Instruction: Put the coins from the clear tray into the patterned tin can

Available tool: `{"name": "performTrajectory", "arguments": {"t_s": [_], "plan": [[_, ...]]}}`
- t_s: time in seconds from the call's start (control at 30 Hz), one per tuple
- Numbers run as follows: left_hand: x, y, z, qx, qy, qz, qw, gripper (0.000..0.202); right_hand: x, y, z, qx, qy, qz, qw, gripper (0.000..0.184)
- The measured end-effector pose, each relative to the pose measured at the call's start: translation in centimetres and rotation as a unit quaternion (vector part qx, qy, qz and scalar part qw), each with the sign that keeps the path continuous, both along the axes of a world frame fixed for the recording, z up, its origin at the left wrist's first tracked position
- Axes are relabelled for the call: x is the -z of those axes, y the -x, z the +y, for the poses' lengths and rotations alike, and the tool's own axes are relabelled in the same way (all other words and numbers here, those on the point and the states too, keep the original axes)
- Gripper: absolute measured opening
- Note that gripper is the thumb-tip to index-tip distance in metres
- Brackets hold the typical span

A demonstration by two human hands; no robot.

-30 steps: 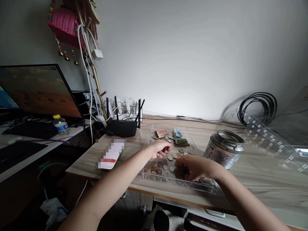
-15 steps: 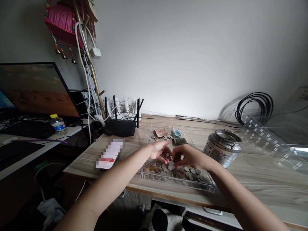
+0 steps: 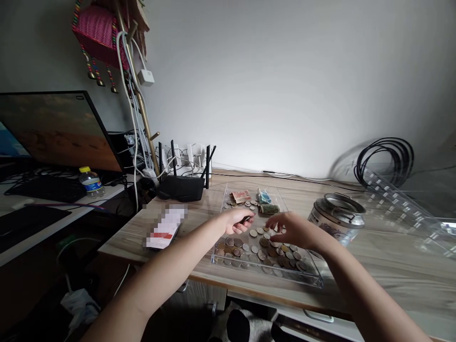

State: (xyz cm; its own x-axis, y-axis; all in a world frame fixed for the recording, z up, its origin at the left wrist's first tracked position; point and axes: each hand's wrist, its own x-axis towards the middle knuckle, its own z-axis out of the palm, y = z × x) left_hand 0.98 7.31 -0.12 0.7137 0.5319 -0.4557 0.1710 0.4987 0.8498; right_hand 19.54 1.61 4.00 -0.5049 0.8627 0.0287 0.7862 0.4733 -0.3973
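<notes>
A clear plastic tray (image 3: 312, 277) lies on the wooden desk (image 3: 384, 266), with several coins (image 3: 249, 249) spread over its near half and folded banknotes (image 3: 241, 196) at its far end. My left hand (image 3: 236, 220) hovers over the tray's left side, fingers curled round a small stack of coins. My right hand (image 3: 292, 229) hangs over the middle of the tray, fingertips pointing down and loosely apart just above the loose coins; I see nothing held in it.
A metal tin can (image 3: 338, 216) stands right of the tray. A phone (image 3: 164, 229) lies to its left, a black router (image 3: 181, 187) behind. A coil of black cable (image 3: 386, 159) and a clear plastic rack (image 3: 406, 206) sit far right. A monitor (image 3: 57, 130) and water bottle (image 3: 91, 182) are at left.
My right hand moved from the tray's near right part to meet the left hand, then drew back a little to the right. The left hand stayed closed on its coins.
</notes>
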Motion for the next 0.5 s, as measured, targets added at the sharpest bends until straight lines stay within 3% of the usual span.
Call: {"name": "performTrajectory", "arguments": {"t_s": [0.1,0.17,0.37,0.5], "plan": [[-0.2,0.0,-0.1,-0.032,-0.005,-0.01,0.999,0.029,0.9,0.8,-0.3,-0.037,-0.002,-0.055,0.998,0.036],[-0.3,0.0,-0.2,-0.044,-0.008,-0.009,0.999,0.026,1.4,1.6,-0.4,-0.045,0.003,-0.076,0.996,0.03],[-0.7,-0.1,-0.6,-0.053,-0.014,-0.009,0.998,0.015,1.7,2.0,-0.8,-0.03,0.033,-0.113,0.993,0.013],[-0.8,-0.2,-0.8,-0.056,-0.021,-0.009,0.998,0.013,1.6,1.5,-0.9,-0.009,0.027,-0.115,0.993,0.021]]}}
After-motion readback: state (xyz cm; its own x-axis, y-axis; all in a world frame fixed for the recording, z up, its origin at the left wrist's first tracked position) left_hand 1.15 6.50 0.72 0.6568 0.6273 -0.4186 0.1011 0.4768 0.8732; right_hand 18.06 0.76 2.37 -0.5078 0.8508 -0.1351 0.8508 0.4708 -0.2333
